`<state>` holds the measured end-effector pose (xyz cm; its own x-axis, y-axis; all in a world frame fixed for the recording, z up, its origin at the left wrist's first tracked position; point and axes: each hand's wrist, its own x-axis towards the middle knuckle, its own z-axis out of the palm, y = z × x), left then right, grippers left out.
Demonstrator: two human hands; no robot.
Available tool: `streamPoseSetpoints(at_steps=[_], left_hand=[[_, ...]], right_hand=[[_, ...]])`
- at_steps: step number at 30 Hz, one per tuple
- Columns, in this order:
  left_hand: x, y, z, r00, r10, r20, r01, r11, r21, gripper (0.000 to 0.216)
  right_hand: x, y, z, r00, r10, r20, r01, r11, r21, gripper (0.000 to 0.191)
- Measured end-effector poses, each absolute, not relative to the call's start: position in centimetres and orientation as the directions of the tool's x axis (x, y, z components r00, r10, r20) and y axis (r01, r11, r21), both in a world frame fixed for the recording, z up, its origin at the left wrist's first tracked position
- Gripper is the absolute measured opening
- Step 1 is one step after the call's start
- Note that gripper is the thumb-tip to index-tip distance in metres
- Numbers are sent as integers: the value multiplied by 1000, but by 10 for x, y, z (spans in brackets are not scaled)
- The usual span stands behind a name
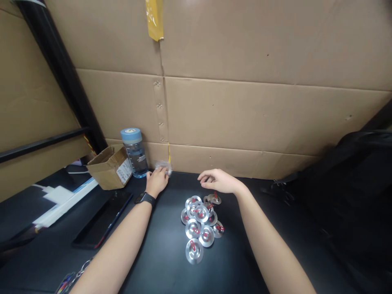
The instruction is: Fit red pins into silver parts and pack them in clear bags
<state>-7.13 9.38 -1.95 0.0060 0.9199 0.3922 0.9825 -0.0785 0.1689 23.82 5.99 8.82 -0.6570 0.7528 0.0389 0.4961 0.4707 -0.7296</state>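
My left hand [157,181] reaches to the foot of the cardboard wall, with its fingers closed over a crumpled clear plastic bag [164,166]. Its fingertips are partly lost in the plastic. Above the far end of a heap of finger cymbals [201,213], my right hand [219,181] hovers with loosely bent fingers and nothing in it. The cymbals are shiny silver discs with domed middles and red loops, several of them overlapping. One cymbal [194,251] lies at the near end of the heap.
Left of my left hand stand a blue-lidded water bottle [136,157] and an open cardboard box [110,169]. A dark tablet [102,220], a white power strip [65,204] and keys [72,281] lie further left. A black bag [352,196] fills the right side.
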Motion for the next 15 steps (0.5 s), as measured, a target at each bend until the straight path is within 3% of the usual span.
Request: streamPoseSetpoints(at_steps=[8, 15], left_hand=[[-71, 87, -13, -19, 908, 418, 985, -54, 161, 23], [-72, 78, -13, -10, 920, 391, 986, -56, 157, 36]], right_hand=[[241, 58, 93, -654, 754, 64, 481, 479, -734, 29], [243, 54, 99, -656, 751, 74, 470, 484, -738, 31]])
